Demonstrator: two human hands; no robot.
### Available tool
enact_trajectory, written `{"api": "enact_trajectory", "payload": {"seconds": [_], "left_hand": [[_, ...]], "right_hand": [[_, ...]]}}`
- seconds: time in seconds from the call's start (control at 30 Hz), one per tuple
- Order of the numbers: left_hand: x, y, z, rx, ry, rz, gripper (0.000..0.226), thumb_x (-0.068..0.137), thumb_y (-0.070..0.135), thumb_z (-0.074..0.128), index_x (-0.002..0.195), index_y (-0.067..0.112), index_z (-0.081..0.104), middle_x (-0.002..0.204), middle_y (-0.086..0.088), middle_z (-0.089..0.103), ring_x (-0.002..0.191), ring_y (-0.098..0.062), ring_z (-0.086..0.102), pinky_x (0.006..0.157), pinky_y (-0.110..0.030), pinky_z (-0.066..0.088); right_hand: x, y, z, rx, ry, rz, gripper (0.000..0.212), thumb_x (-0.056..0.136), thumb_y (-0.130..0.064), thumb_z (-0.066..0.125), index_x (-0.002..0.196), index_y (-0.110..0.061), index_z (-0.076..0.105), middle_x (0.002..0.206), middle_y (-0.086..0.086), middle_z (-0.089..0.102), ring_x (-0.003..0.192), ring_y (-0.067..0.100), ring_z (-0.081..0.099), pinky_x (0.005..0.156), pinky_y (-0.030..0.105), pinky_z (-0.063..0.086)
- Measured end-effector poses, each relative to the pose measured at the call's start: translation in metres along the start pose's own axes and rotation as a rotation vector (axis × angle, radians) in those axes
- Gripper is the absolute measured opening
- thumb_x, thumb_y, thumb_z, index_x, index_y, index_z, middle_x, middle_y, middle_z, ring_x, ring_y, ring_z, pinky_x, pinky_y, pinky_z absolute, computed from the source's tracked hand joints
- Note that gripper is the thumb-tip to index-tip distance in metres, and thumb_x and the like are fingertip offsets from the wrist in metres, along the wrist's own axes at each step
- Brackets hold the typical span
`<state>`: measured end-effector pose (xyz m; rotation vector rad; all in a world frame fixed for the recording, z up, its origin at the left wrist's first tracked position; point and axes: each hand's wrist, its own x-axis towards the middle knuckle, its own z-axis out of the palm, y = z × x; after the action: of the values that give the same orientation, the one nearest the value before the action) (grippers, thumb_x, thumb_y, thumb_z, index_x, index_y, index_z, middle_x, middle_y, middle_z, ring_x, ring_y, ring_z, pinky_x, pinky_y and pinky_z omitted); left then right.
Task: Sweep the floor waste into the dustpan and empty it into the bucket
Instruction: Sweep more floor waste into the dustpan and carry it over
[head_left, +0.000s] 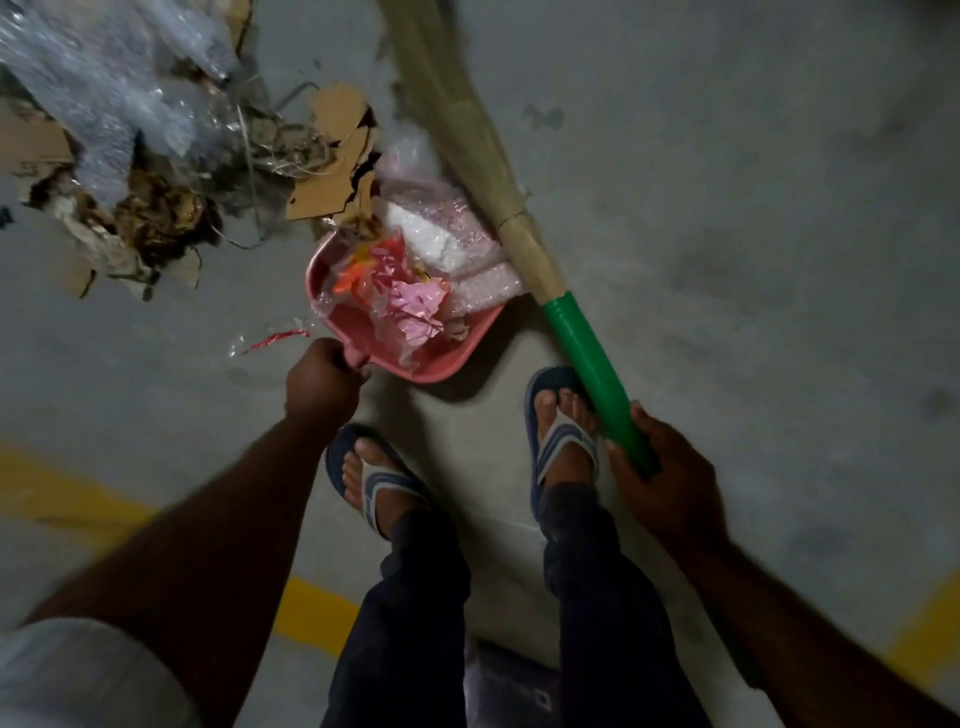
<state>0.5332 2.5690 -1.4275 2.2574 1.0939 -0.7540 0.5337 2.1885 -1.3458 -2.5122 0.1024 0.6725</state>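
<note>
**Inspector:** State the hand positions.

**Operator:** The left hand (322, 379) grips the short handle of the dustpan (441, 364), fingers curled tight together. The right hand (660, 467) wraps its fingers round the green handle end of the broom (587, 358), above the right sandal (558, 441).

**Inspector:** Describe the dustpan.

**Operator:** It is pink plastic, just ahead of the feet. Whether it touches the floor (727, 208) cannot be told. It holds crumpled pink and orange wrappers (410, 306) and bubble wrap (441, 228). Any print on them is too blurred to read.

**Inspector:** What lies beyond it?

**Operator:** Pale bristles (452, 104) run past its right side. Farther left lies the waste pile (156, 156): torn cardboard, clear film and dry fibres.
</note>
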Motion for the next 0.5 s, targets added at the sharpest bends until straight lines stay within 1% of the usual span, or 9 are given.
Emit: {"api": "enact_trajectory", "payload": {"seconds": [0.07, 0.13, 0.2, 0.27, 0.33, 0.37, 0.5], "left_hand": [[-0.01, -0.006, 0.0, -0.018, 0.001, 0.004, 0.031, 0.083, 0.027, 0.076, 0.108, 0.015, 0.062, 0.103, -0.011, 0.069, 0.098, -0.034, 0.063, 0.076, -0.033, 0.041], [-0.018, -0.015, 0.001, -0.018, -0.011, 0.008, 0.029, 0.083, 0.027, 0.075, 0.107, 0.015, 0.062, 0.102, -0.01, 0.069, 0.097, -0.033, 0.063, 0.075, -0.033, 0.04], [-0.028, -0.027, 0.005, -0.028, -0.022, 0.009, 0.026, 0.084, 0.028, 0.073, 0.104, 0.015, 0.063, 0.1, -0.009, 0.069, 0.095, -0.032, 0.063, 0.074, -0.033, 0.04], [-0.037, -0.042, 0.008, -0.034, -0.033, -0.007, 0.023, 0.086, 0.034, 0.069, 0.099, 0.015, 0.065, 0.096, -0.007, 0.07, 0.091, -0.031, 0.064, 0.072, -0.032, 0.04], [-0.046, -0.059, 0.012, -0.033, -0.041, -0.047, 0.024, 0.086, 0.04, 0.066, 0.095, 0.018, 0.066, 0.093, -0.007, 0.071, 0.089, -0.03, 0.066, 0.072, -0.032, 0.042], [-0.049, -0.068, 0.014, -0.035, -0.042, -0.073, 0.026, 0.086, 0.042, 0.066, 0.094, 0.018, 0.066, 0.092, -0.007, 0.071, 0.089, -0.031, 0.066, 0.072, -0.032, 0.043], [-0.062, -0.095, 0.018, -0.048, -0.049, -0.18, 0.025, 0.083, 0.038, 0.069, 0.086, 0.014, 0.066, 0.082, -0.01, 0.071, 0.085, -0.034, 0.067, 0.073, -0.035, 0.046]], "right_hand": [[0.01, 0.0, -0.007, -0.01, 0.082, -0.05, 0.058, 0.085, -0.04, 0.063, 0.136, -0.011, 0.057, 0.127, 0.01, 0.066, 0.11, 0.028, 0.066, 0.092, 0.031, 0.048], [0.025, -0.005, -0.015, -0.01, 0.115, -0.061, 0.056, 0.087, -0.031, 0.068, 0.137, -0.01, 0.056, 0.128, 0.012, 0.065, 0.111, 0.028, 0.066, 0.093, 0.032, 0.049], [0.042, -0.012, -0.018, -0.01, 0.149, -0.112, 0.054, 0.088, -0.029, 0.068, 0.136, -0.008, 0.056, 0.128, 0.013, 0.065, 0.111, 0.027, 0.065, 0.095, 0.033, 0.05], [0.057, -0.02, -0.019, 0.017, 0.17, -0.165, 0.053, 0.087, -0.029, 0.069, 0.134, -0.007, 0.058, 0.126, 0.014, 0.066, 0.11, 0.027, 0.066, 0.095, 0.037, 0.054], [0.073, -0.031, -0.018, 0.04, 0.146, -0.166, 0.052, 0.087, -0.028, 0.073, 0.134, -0.01, 0.059, 0.125, 0.013, 0.067, 0.109, 0.027, 0.067, 0.094, 0.041, 0.055], [0.081, -0.038, -0.017, 0.043, 0.127, -0.168, 0.053, 0.086, -0.028, 0.074, 0.134, -0.012, 0.059, 0.125, 0.012, 0.067, 0.109, 0.026, 0.067, 0.094, 0.04, 0.054], [0.114, -0.073, -0.01, 0.023, 0.052, -0.258, 0.051, 0.086, -0.031, 0.074, 0.132, -0.012, 0.061, 0.125, 0.008, 0.067, 0.11, 0.022, 0.066, 0.098, 0.036, 0.052]]}}
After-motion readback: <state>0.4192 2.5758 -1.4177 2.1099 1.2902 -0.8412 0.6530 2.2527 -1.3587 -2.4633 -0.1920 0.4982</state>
